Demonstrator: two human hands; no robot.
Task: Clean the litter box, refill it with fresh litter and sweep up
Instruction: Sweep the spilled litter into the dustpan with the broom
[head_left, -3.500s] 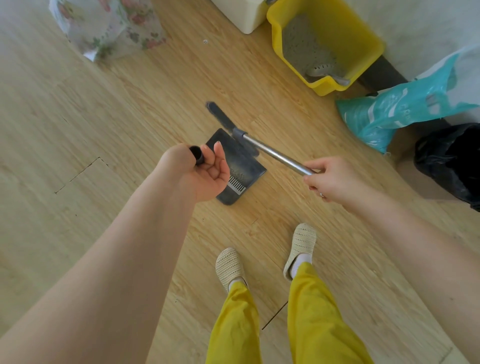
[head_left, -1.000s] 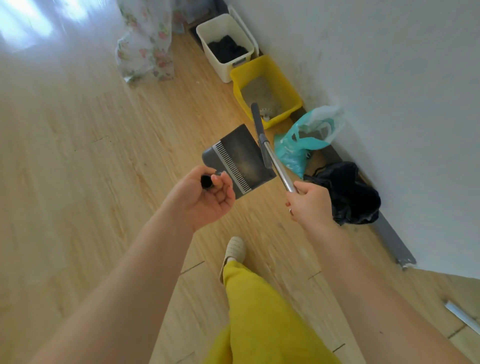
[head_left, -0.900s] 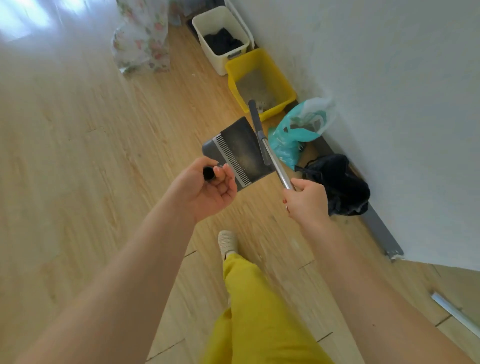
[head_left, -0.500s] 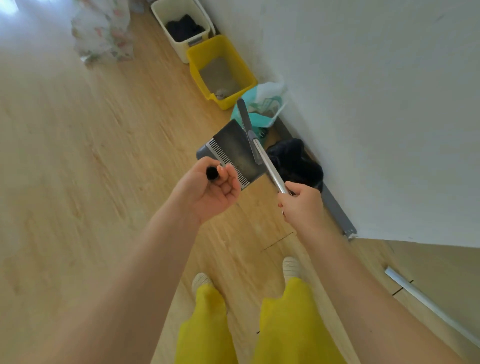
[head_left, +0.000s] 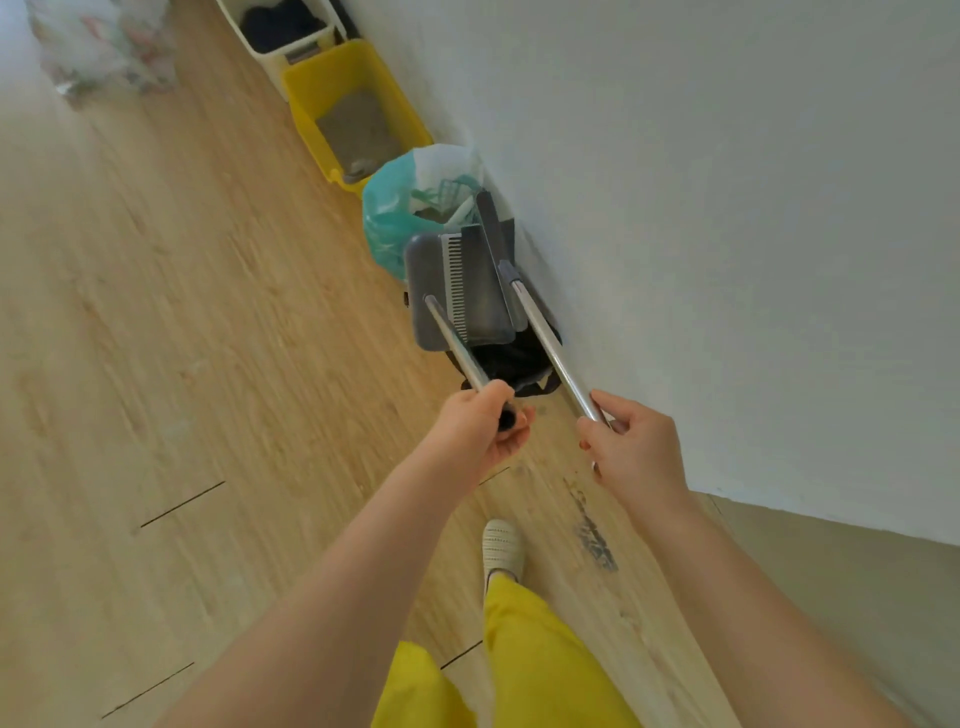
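The left hand (head_left: 480, 423) grips the dustpan (head_left: 457, 291) handle. The right hand (head_left: 631, 447) grips the broom (head_left: 545, 338) pole, both above the black bag (head_left: 511, 364).

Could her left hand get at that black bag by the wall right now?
Probably not as things stand. The left hand grips a long handle, and the dustpan hangs right over the black bag, covering most of it.

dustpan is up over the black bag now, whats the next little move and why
Probably tip the dustpan further so its contents slide into the black bag right beneath it. The left hand grips the dustpan's pole, the right hand grips the broom handle beside the pan, and whether the bag's mouth is open is hard to tell.
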